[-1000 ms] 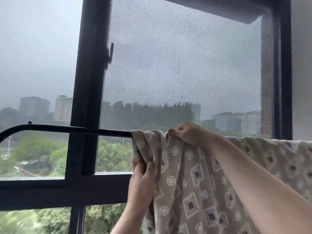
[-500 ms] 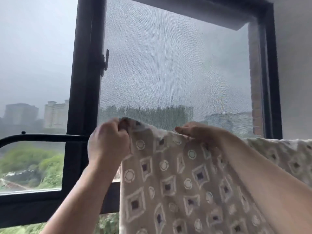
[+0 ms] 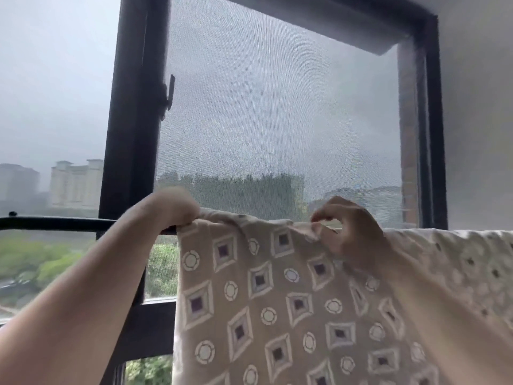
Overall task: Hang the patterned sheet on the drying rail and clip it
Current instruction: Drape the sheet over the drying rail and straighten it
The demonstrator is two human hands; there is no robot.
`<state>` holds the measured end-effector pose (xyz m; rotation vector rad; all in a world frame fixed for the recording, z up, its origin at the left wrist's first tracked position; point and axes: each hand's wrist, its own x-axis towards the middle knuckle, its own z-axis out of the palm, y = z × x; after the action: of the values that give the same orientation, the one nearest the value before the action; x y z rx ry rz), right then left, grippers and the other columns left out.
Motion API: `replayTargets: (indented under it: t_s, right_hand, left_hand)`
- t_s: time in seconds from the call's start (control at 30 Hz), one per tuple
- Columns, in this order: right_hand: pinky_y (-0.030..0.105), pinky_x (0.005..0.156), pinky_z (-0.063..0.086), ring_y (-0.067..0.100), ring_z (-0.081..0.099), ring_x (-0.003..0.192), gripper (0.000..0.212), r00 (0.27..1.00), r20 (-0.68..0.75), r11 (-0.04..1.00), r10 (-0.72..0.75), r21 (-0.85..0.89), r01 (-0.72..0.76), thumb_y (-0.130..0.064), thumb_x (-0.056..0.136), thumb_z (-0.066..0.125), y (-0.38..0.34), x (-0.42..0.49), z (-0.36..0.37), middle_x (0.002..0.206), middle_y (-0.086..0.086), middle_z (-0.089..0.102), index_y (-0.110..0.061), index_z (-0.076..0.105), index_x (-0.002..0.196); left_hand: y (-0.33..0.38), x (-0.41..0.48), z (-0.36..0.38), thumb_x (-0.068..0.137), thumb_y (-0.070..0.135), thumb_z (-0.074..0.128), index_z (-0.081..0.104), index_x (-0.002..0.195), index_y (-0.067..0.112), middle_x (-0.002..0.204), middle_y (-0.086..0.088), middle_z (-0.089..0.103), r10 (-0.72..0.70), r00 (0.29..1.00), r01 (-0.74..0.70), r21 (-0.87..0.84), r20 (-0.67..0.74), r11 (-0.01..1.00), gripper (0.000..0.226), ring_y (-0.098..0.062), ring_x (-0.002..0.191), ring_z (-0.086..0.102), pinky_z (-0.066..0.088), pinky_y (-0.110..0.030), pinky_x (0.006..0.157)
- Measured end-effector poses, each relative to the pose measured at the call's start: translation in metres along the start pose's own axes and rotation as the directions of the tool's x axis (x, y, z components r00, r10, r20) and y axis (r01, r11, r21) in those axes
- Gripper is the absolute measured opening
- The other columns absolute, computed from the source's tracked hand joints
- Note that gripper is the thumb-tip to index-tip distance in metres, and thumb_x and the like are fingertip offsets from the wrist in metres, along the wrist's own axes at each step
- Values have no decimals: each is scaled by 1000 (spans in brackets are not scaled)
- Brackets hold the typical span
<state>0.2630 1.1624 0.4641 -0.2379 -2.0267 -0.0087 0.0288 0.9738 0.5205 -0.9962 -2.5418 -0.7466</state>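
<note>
Patterned sheet (image 3: pixel 277 295) draped over the drying rail (image 3: pixel 55 221), hanging down in front of the window frame (image 3: pixel 130 134). Your left hand (image 3: pixel 169 208) is fisted tight on the sheet's left top corner, right at the rail. Your right hand (image 3: pixel 349 232) pinches the top edge further right, fingers curled, thumb and forefinger closed on a fold. Beyond it the sheet runs along the rail to the right. Bare rail shows only left of your left hand. Mesh screen (image 3: pixel 277 107) behind.

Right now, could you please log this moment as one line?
left hand: gripping sheet edge | right hand: pinching top fold | rail: draped | clips: none visible
</note>
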Motion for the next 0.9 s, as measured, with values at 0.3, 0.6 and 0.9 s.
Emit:
replayTargets:
  t_s: [0.3,0.6,0.9]
  right_hand:
    - [28,83,43,24,61,87,20,943,-318,964,-100,-265,13,-15,76,73,32,-42,36,95,-1,69,-16,78,95]
    - [40,72,54,34,67,83,23,963,-265,976,45,-196,-100,-21,81,54,20,26,16,88,10,74,-14,74,90]
    - [26,68,48,6,61,65,20,851,412,944,325,-191,-268,-18,82,74,38,82,38,69,-5,72,-27,75,65]
  left_hand:
    - [6,6,9,93,10,46,56,65,6,69,-6,57,51,998,-51,1,29,999,30,-15,59,48,35,-25,50]
    - [1,10,6,94,11,45,59,69,7,72,-5,57,18,996,-17,-12,93,1000,29,-14,60,49,36,-22,51]
    - [1,10,6,91,4,43,57,68,5,67,-6,55,-17,991,16,3,131,1000,27,-13,51,47,35,-21,45]
